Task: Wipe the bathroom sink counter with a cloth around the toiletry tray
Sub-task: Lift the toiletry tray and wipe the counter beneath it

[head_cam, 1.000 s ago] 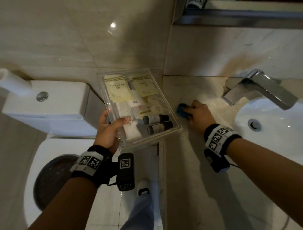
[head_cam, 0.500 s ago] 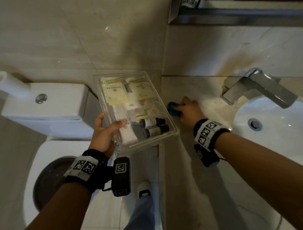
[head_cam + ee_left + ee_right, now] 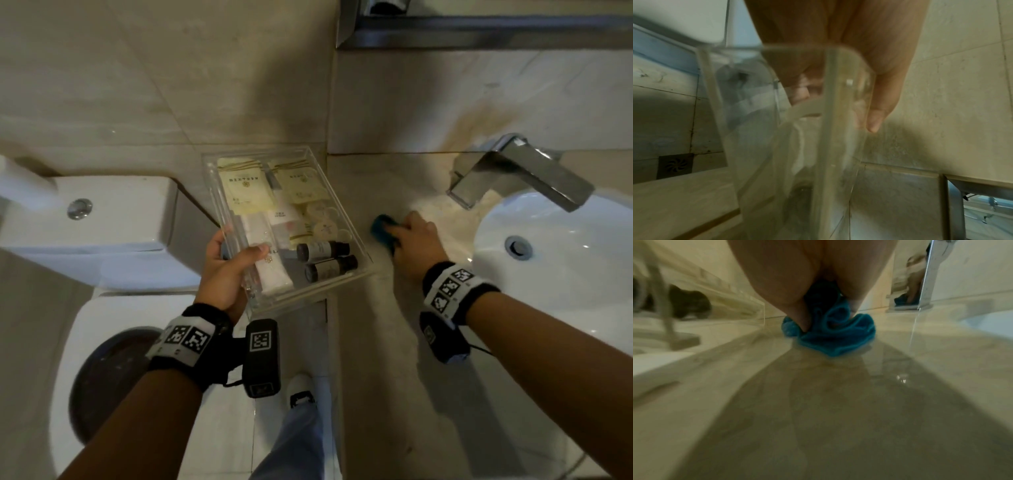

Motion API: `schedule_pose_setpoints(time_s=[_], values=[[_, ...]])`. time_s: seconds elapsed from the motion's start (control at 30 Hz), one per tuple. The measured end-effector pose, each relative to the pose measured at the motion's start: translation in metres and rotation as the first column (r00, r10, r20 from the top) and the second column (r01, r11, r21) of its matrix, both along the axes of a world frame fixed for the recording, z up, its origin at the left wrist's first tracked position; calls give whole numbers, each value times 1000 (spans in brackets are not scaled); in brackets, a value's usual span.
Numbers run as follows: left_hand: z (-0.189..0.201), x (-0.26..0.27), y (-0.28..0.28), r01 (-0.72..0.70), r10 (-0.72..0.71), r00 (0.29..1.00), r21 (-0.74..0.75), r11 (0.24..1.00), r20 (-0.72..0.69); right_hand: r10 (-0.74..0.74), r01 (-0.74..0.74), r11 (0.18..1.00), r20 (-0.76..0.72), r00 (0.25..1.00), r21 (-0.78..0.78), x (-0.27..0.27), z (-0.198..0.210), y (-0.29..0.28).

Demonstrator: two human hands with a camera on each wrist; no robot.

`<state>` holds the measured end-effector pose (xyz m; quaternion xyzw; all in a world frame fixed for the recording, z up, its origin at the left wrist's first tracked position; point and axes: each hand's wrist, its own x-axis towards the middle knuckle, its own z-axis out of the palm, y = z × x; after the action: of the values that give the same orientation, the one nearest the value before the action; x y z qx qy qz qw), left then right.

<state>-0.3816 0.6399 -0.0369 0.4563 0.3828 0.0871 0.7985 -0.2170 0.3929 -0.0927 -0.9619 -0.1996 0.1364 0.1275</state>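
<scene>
Your left hand (image 3: 224, 270) grips the toiletry tray (image 3: 356, 240), lifted off the bench (image 3: 394, 342). Your right hand (image 3: 416, 245) clutches the cloth (image 3: 382, 229), wiping beside the tray. Next, I'd judge, sweep toward the faucet (image 3: 520, 171).

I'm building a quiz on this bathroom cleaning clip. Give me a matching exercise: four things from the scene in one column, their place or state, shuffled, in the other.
Things:
1. toiletry tray
2. blue cloth
3. two dark bottles
4. faucet

States:
A. lying on their sides inside the tray
B. pressed on the counter under the right hand
C. held up by the left hand
D. reaching over the white basin

Pairs: 1-C, 2-B, 3-A, 4-D
</scene>
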Motion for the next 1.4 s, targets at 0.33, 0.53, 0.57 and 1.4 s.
schedule_pose_setpoints(time_s=[0.33, 0.53, 0.57, 1.4], values=[[-6, 3, 2, 15, -15, 1000, 9, 1000, 2, -311, 314, 944, 39, 950, -101, 46, 10, -56], [-7, 7, 0, 3, -3, 1000, 13, 1000, -6, 32, -33, 999, 35, 999, 19, 4, 2, -17], [-7, 7, 1, 1, -1, 1000, 17, 1000, -3, 30, -31, 999, 48, 998, 17, 15, 1, -19], [0, 17, 16, 6, -4, 999, 39, 999, -55, -48, 41, 972, -22, 999, -230, 64, 20, 49]])
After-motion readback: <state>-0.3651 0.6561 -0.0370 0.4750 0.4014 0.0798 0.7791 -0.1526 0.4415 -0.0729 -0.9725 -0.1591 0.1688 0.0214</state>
